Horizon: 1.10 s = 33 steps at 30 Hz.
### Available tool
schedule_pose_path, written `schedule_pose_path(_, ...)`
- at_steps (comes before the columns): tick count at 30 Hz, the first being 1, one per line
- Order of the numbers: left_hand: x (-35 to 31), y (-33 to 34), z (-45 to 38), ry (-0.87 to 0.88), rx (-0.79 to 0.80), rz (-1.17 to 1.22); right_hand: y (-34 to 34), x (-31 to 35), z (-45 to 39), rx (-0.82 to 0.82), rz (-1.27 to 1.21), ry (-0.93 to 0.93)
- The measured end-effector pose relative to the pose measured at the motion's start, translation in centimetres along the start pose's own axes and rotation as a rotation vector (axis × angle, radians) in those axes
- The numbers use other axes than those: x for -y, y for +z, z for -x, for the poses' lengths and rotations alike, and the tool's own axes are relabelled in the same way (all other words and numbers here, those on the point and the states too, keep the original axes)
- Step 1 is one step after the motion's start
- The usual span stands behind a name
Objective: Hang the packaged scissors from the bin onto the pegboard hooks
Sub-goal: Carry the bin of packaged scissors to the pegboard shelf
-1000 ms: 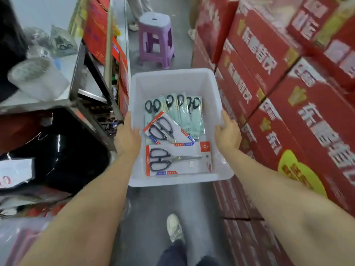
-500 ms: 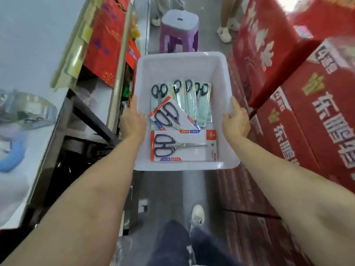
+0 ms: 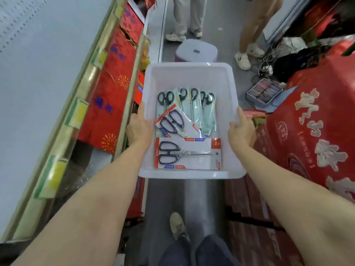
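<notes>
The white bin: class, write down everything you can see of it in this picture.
The bin is a white, slightly translucent plastic tub, rectangular with a rolled rim and sloping walls. It is held level above the aisle floor, the left hand gripping one long side and the right hand the other. Packaged scissors lie flat inside.

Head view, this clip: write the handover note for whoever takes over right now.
Left hand grips the left rim of the white bin; right hand grips the right rim. The bin is carried in the aisle.
All scissor packs are in the bin: large carded scissors nearest, a smaller carded pair overlapping the row of green packs behind.
Done: nothing hung.
Left: reach the pegboard at left, free one grip, hang every pack.
</notes>
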<state>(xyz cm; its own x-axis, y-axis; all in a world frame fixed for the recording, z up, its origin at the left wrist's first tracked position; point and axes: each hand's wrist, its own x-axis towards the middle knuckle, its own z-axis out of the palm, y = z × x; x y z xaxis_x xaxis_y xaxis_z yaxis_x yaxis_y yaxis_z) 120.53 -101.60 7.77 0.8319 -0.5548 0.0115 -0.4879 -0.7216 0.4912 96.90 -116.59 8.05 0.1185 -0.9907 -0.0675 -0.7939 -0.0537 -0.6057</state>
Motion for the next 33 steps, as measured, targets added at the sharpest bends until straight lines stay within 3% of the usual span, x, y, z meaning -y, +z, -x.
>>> schedule_pose_path(12, -10.4, 7.5, -25.6, 0.029, 0.013, 0.043, 6.1, 9.1, -25.8, 0.009, 0.015, 0.037)
schedule_pose_path(22, -14.8, 14.4, -45.1, 0.037, 0.057, 0.035, 13.1, 16.1, -44.0, 0.024, 0.019, 0.073)
schedule_pose_path(33, -19.6, 23.1, -64.4, 0.083, 0.098, -0.026, 22.7, 19.5, -61.6, 0.011, 0.052, 0.137)
